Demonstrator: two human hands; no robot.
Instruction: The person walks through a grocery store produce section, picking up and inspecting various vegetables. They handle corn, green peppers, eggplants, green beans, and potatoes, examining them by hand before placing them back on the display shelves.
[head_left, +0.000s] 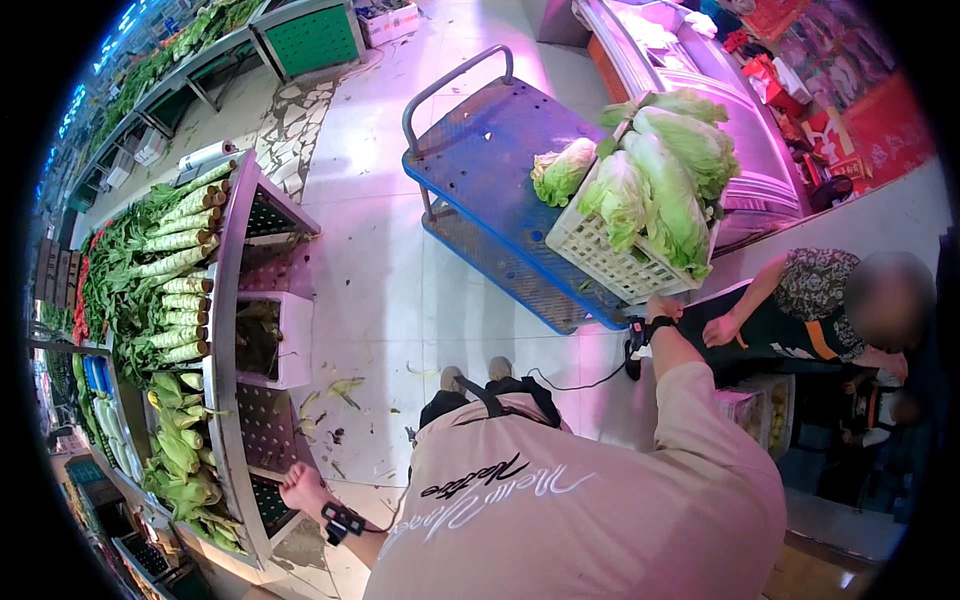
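My right hand (664, 307) is at the near corner of a white plastic crate (600, 262); its fingers are partly hidden, so I cannot tell whether they grip the rim. The crate, heaped with heads of Chinese cabbage (660, 165), rests at the right end of a blue two-level platform trolley (495, 142). One more cabbage (562, 171) lies on the deck beside the crate. On the left, my left hand (302, 484) hangs with curled fingers near the metal edge of the vegetable stand, apparently holding nothing. Both wrists wear black straps with devices.
The vegetable stand (238, 300) on the left carries long white-stalked greens (184, 240) and corn in husks (180, 457). A white foam box (296, 337) sits below it. Leaf scraps (345, 390) litter the floor. A person (817, 300) stands at right, near a chilled display case (720, 90).
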